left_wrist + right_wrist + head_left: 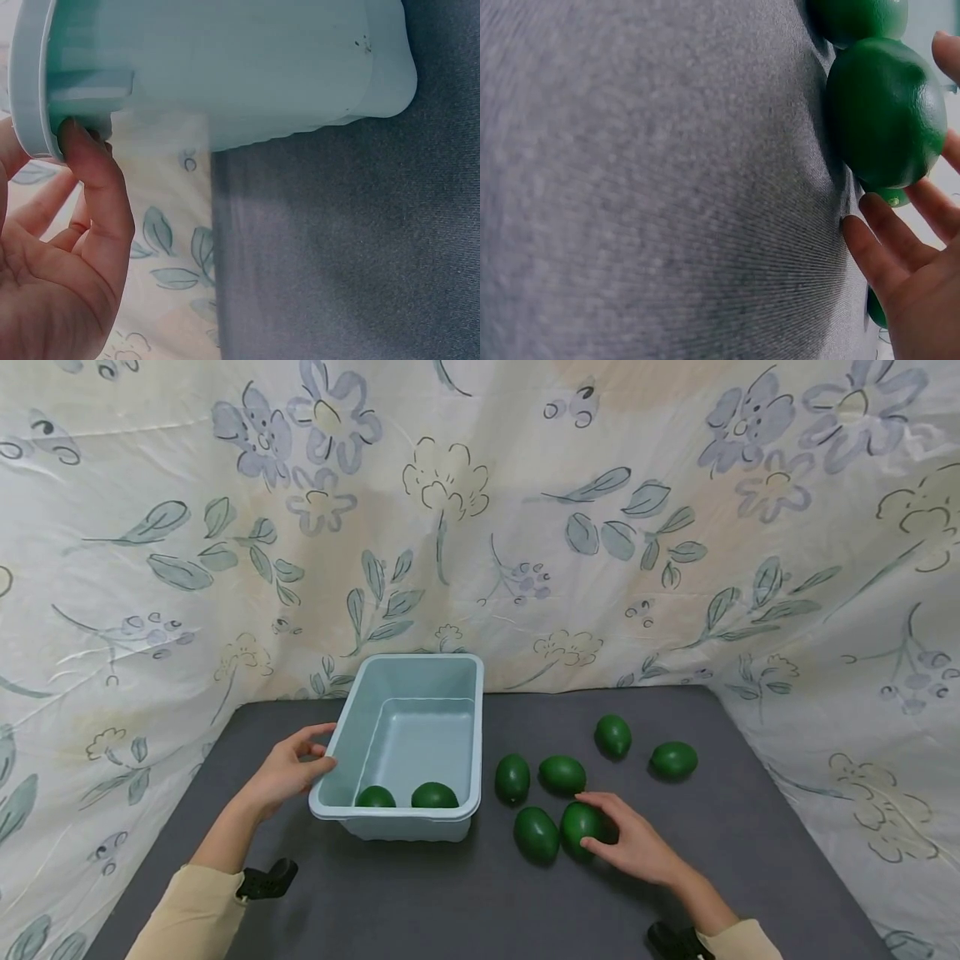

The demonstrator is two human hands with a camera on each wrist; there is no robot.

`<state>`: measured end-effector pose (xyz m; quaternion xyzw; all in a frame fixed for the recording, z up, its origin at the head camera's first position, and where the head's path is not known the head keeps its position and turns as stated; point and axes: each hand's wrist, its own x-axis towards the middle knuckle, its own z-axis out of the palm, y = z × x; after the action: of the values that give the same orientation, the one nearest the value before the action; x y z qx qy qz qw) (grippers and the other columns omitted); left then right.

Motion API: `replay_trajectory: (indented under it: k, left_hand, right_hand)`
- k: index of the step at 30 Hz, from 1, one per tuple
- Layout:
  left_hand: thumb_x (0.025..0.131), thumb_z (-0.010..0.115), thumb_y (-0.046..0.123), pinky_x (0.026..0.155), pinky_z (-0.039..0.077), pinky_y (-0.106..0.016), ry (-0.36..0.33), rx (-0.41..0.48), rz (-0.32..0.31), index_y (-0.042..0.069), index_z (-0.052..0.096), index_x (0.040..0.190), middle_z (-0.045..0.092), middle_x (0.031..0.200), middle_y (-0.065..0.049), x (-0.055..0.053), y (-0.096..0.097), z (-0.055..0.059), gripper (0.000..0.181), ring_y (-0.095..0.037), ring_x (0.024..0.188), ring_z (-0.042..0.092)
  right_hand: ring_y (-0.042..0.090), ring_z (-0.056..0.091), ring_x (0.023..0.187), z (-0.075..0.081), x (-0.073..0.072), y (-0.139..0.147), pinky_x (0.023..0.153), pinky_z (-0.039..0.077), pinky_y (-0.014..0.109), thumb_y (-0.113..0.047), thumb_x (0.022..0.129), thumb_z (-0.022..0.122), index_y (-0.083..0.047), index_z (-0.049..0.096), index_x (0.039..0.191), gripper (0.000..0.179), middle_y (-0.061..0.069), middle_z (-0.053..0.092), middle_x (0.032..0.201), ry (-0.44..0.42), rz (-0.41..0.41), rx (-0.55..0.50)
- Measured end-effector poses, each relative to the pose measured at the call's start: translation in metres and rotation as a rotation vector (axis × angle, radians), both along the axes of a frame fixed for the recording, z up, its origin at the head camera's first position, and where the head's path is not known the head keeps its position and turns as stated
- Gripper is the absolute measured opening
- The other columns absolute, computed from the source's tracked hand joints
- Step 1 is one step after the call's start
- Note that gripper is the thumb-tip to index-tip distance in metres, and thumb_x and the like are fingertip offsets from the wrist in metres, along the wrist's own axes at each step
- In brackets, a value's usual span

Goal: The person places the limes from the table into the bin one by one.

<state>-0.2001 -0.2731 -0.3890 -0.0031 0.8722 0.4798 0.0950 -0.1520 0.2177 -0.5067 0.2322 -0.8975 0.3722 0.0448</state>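
Note:
A pale blue plastic tub (405,739) stands left of centre, and two green limes (434,795) lie inside at its near end. My left hand (291,770) pinches the tub's left rim; in the left wrist view the thumb (97,176) presses under the lip. My right hand (637,843) is spread around a lime (581,831) on the table. In the right wrist view, fingertips lie at that lime (885,112), while the thumb (949,56) stands apart from it. Another lime (536,835) sits close at its left.
Behind the right hand's lime lie two more limes, one upright (512,779) and one sideways (562,775). Farther back right are a lime (612,737) and another lime (673,761). A floral cloth (525,527) hangs behind and beside the dark grey table (420,902).

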Motion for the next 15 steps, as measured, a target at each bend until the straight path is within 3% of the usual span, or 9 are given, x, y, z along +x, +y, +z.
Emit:
replay_trajectory:
  k: [15]
  left_hand:
    - [0.089,0.058,0.013,0.063,0.051,-0.034,0.007,-0.011,0.008,0.011,0.03,0.143,0.048,0.104,-0.019,0.0003,0.0014,0.0,0.061,-0.022,0.079,0.057]
  right_hand:
    - [0.021,0.053,0.111,-0.0041,0.0003,-0.0049,0.084,0.046,0.036,-0.032,0.077,0.074,-0.014,0.048,0.132,0.063,0.0,0.048,0.128,-0.017,0.008,0.014]
